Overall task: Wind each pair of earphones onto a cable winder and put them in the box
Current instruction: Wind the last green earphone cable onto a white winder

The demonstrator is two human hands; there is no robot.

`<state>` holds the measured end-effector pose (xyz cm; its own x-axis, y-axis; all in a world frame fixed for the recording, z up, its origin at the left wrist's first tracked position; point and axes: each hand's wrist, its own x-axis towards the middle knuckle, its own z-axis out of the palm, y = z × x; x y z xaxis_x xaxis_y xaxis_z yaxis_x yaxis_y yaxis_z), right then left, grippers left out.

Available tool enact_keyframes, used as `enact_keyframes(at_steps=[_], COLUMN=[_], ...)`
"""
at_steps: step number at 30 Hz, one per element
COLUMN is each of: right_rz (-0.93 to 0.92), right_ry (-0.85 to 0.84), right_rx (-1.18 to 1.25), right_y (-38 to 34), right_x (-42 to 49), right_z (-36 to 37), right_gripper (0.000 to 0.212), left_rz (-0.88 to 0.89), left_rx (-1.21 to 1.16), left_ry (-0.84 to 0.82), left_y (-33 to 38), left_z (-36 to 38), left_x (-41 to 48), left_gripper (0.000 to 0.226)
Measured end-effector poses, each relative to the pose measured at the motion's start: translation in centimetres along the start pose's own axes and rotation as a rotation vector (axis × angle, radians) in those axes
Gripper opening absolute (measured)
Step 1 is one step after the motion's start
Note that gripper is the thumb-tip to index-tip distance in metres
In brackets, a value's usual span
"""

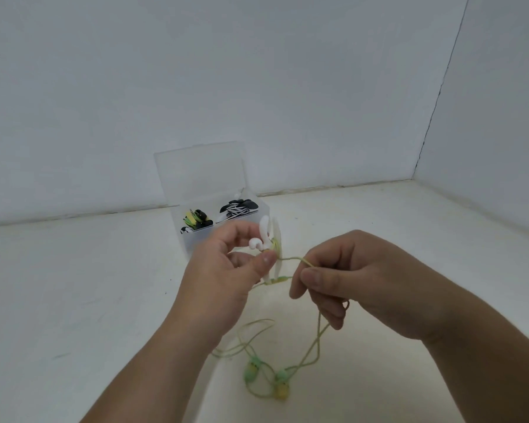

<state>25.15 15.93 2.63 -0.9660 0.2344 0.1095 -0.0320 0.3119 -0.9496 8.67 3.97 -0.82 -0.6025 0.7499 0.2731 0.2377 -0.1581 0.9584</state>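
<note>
My left hand pinches a white cable winder in the air, a few turns of pale green cable around its middle. My right hand pinches the same green cable just right of the winder. The rest of the cable hangs down from my right hand to the table, ending in two green and yellow earbuds. Behind my left hand stands the clear plastic box, lid up. It holds a wound yellow-green pair and a wound black-and-white pair.
The white table runs back to a white wall behind the box and a second white wall on the right, meeting in a corner at the far right. Loose loops of the green cable lie on the table in front of me.
</note>
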Motion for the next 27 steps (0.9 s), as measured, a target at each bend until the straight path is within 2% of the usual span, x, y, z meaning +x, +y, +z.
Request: enact_keyframes(at_steps=[6, 8, 11, 16, 20, 22, 27], right_rz=[-0.071, -0.045, 0.0, -0.004, 0.064, 0.134, 0.34], right_ry=[0.239, 0.289, 0.312, 0.243, 0.227, 0.186, -0.048], right_rx=[0.024, 0.051, 0.067, 0.031, 0.107, -0.021, -0.384], right_y=[0.0, 0.1, -0.6, -6.3, -11.2, -12.5, -12.8], right_x=[0.3, 0.4, 0.6, 0.1, -1.6, -2.3, -3.9], right_z=[-0.2, -0.5, -0.1, -0.3, -0.9, -1.1, -0.9], right_gripper=[0.021, 0.019, 0.019, 0.019, 0.036, 0.034, 0.014], left_rz=[0.043, 0.046, 0.059, 0.169, 0.169, 0.144, 0.104], left_rx=[0.133, 0.148, 0.172, 0.354, 0.426, 0.47, 0.494], left_ry=[-0.103, -0.051, 0.131, 0.295, 0.374, 0.403, 0.521], left_y=[0.1, 0.4, 1.6, 6.2, 9.7, 10.7, 12.3], left_z=[-0.1, 0.0, -0.1, -1.9, -3.1, -3.6, -4.9], left_x=[-0.2, -0.3, 0.0, 1.0, 0.9, 0.7, -0.7], left_gripper=[0.019, 0.018, 0.018, 0.017, 0.016, 0.014, 0.014])
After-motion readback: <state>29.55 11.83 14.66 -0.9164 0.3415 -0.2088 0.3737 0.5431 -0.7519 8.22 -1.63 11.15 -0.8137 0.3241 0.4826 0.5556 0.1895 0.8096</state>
